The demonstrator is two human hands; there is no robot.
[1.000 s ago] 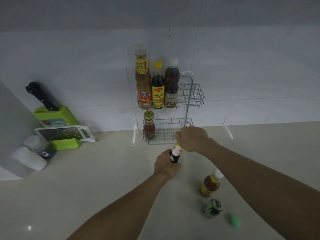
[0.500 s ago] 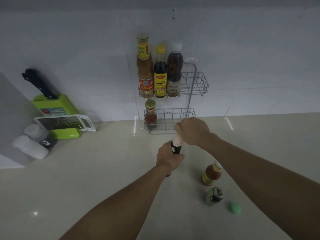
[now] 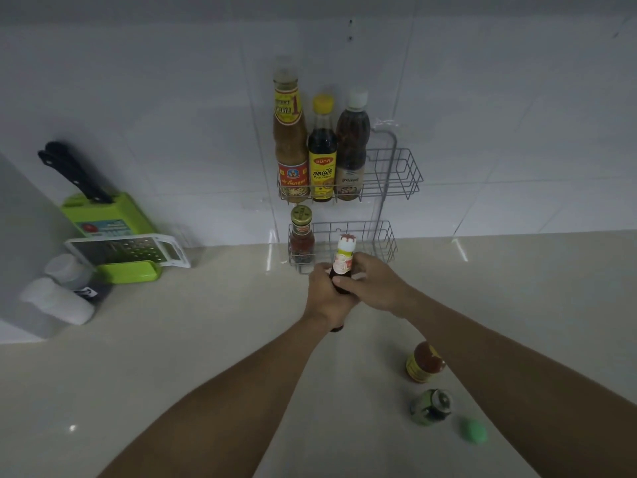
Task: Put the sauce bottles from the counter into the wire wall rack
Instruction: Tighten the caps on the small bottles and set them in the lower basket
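Now the right hand [image 3: 375, 286] has dropped from cap to neck. Both hands grip the dark bottle [image 3: 344, 258], left hand [image 3: 325, 298] lower, just near of the rack's lower basket [image 3: 384, 243]. Insertion likely next.

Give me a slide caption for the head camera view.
Left hand and right hand grip a dark sauce bottle before the wire rack.

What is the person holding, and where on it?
A dark sauce bottle: left hand grips its lower body, right hand its middle, below the neck label.
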